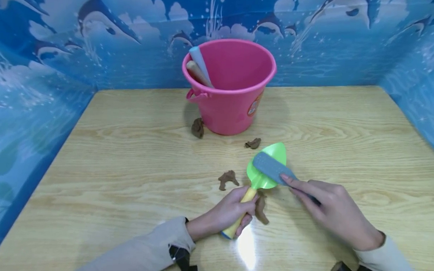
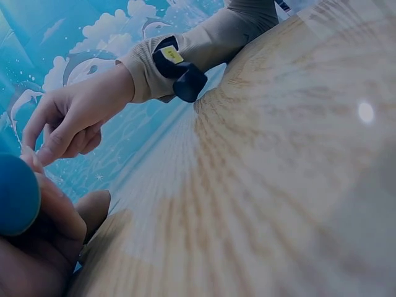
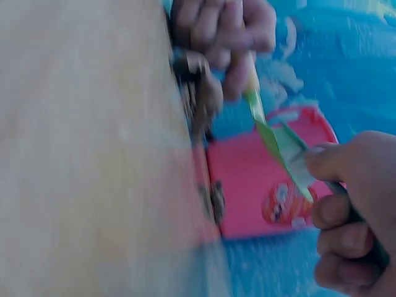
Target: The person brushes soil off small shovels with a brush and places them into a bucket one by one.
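Note:
My left hand [image 1: 223,212] grips the yellow handle of a green toy shovel [image 1: 279,151], its scoop tilted up above the table. In my right hand [image 1: 339,209] is a flat grey tool [image 1: 270,166] with a rounded end and dark handle, pinched with the thumb along it. The tool's flat end lies across the scoop, as the right wrist view also shows. Beside the left hand lies a brown clay-like piece [image 1: 261,212], partly hidden by the fingers. Another brown piece [image 1: 228,179] is left of the scoop.
A pink bucket [image 1: 227,111] stands at the back, with a light blue rod [image 1: 200,62] and a beige rod [image 1: 196,72] leaning inside. Brown lumps lie by its base [image 1: 197,128] and in front of it [image 1: 253,143]. Blue dolphin-printed sheeting [image 1: 140,63] borders the wooden table [image 1: 110,167].

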Motion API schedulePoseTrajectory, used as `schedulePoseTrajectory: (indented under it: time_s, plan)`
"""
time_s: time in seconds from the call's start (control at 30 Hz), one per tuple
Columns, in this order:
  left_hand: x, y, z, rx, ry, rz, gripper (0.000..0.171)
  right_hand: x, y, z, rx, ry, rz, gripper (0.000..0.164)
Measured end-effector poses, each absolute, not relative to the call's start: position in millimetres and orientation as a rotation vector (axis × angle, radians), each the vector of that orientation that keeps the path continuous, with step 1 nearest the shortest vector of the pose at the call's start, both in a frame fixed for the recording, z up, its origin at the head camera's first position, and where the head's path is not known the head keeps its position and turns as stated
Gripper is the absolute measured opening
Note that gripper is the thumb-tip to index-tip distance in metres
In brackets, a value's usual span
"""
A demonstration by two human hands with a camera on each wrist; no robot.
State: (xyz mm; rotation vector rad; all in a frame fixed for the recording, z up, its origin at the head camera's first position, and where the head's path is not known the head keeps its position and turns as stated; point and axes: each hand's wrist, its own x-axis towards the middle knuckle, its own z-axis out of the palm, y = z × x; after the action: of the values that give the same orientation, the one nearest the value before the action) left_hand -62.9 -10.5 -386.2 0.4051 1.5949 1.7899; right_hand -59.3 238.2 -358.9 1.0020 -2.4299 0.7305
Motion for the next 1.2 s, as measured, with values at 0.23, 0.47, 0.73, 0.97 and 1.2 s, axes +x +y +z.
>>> schedulePoseTrajectory:
  time_s: [0.23,0.47,0.73,0.97,1.2]
  plan:
    - [-63,-11,-387,0.415,1.606,1.792,0.011,-66,252,-354,0.799,-2.379,0.697,0.032]
    - [-63,-10,-386,0.410,1.609,1.776,0.010,-59,234,-362,1.148,-2.295,0.813,0.036]
    - [-64,-9,-387,0.370,1.593,1.792,0.008,-61,244,-360,0.951,-2.448,0.710,0.029]
    - [-64,-10,-386,0.269,1.438,1.919,0.029,-68,261,-355,0.688,-2.360,0.734,0.028]
    - [-64,-10,-387,0.257,1.397,1.956,0.020,-68,258,-351,0.682,-2.222,0.809,0.042]
